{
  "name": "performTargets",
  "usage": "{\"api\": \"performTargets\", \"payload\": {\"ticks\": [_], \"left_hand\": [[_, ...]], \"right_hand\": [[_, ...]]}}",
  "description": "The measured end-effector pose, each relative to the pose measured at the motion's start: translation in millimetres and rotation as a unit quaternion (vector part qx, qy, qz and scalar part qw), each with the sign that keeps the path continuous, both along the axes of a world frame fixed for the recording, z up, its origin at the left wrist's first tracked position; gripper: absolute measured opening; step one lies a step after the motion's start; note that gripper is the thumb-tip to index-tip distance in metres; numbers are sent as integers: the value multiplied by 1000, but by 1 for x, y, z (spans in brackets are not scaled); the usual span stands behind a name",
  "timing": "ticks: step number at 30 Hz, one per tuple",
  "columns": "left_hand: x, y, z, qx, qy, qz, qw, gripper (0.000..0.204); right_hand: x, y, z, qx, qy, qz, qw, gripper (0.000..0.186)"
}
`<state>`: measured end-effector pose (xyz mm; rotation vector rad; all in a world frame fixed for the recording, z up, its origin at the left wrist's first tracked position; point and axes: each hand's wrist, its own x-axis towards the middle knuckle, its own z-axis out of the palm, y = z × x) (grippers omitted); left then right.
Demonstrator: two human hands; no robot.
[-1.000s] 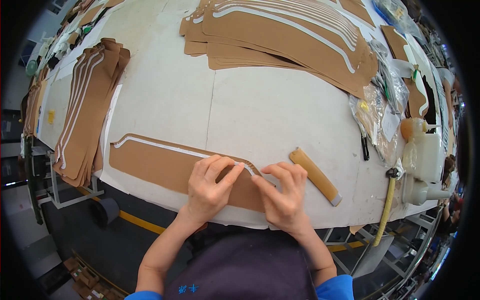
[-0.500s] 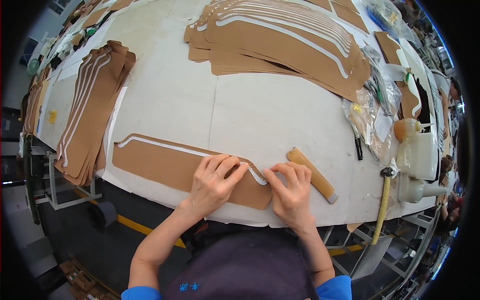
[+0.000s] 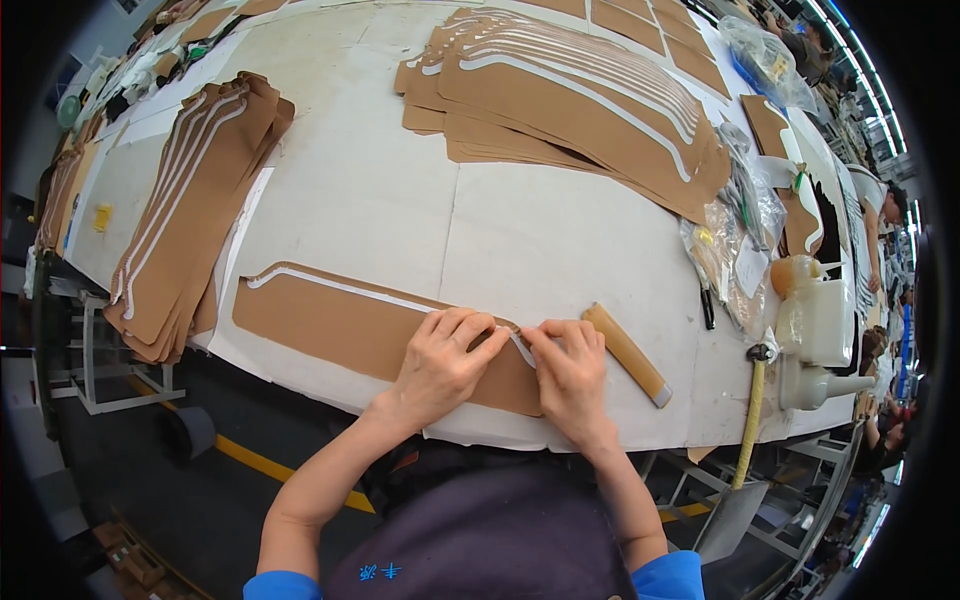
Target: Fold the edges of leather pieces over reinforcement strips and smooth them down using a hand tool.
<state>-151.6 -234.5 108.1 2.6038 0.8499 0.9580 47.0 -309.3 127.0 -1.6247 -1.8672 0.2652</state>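
A long brown sheet piece (image 3: 330, 320), leather-like, lies flat near the table's front edge. Along its far edge runs a white strip (image 3: 375, 293) that bends down at the right end. My left hand (image 3: 450, 355) rests over the piece, thumb and fingers pinched at the edge by the strip's bend. Close beside it, my right hand (image 3: 572, 375) pinches the same edge at the right end, its fingertips almost meeting the left ones. The fingers hide part of the strip and edge. Right of my right hand lies a flat tan tool (image 3: 627, 355) with a pale tip.
A fanned stack of similar brown pieces (image 3: 560, 115) lies at the far middle, another stack (image 3: 195, 220) at the left. On the right are plastic bags (image 3: 735, 255), a black pen (image 3: 709, 309), a white bottle (image 3: 825, 320) and a yellow-wrapped handle (image 3: 752, 420).
My right hand has shifted slightly up and left, closer to my left hand along the edge. My left hand has moved a little to the right. The view has tilted slightly.
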Motion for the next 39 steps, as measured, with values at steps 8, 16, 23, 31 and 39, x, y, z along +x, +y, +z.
{"api": "performTargets", "payload": {"ticks": [8, 16, 23, 31, 39], "left_hand": [[-2, -1, -2, 2, 3, -2, 1000, 40], [-1, 1, -4, 6, 2, -3, 1000, 37], [-2, -2, -2, 8, 21, -8, 1000, 29], [-2, -4, -4, 9, 15, 1, 1000, 35], [-50, 32, 18, -29, -8, 27, 999, 34]], "right_hand": [[12, 40, 5, -123, 116, -18, 985, 8], [14, 51, 8, -138, 82, 16, 987, 9], [16, 52, 9, -148, 69, 22, 986, 9], [16, 53, 4, -151, 67, 15, 986, 9], [24, 62, 19, -252, 150, -17, 956, 10]]}}
